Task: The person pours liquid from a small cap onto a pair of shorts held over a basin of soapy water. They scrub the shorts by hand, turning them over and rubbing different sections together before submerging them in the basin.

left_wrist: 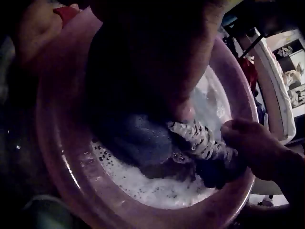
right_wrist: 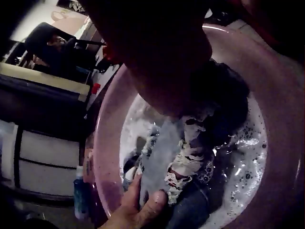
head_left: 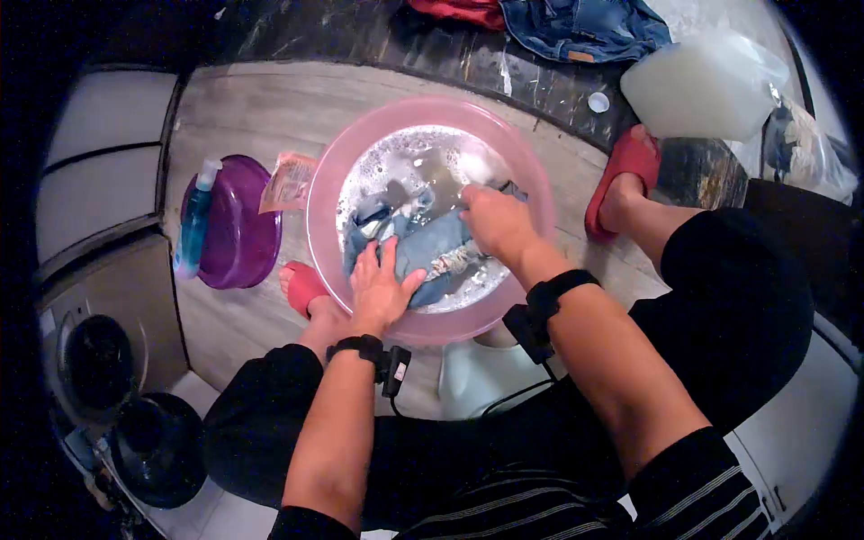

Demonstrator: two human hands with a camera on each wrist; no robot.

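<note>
A pair of light blue ripped jeans [head_left: 427, 247], frayed white threads showing, lies wet in soapy water inside a pink basin [head_left: 531, 162]. My left hand [head_left: 378, 290] rests on the denim at the near left with fingers spread and thumb out to the side. At the right side of the basin my right hand [head_left: 502, 220] grips the cloth with curled fingers. The left wrist view shows the frayed strip [left_wrist: 202, 140] running toward the right hand [left_wrist: 255, 145]. In the right wrist view the left thumb and fingers [right_wrist: 155, 200] lie along the jeans.
Left of the basin stand a purple tub [head_left: 247, 225], a blue-green bottle [head_left: 195, 220] and a pink packet [head_left: 288, 182]. Dark jeans [head_left: 585, 31] lie on the ledge beyond, near a large whitish jug [head_left: 702, 85]. Red slippers [head_left: 621, 184] flank the basin.
</note>
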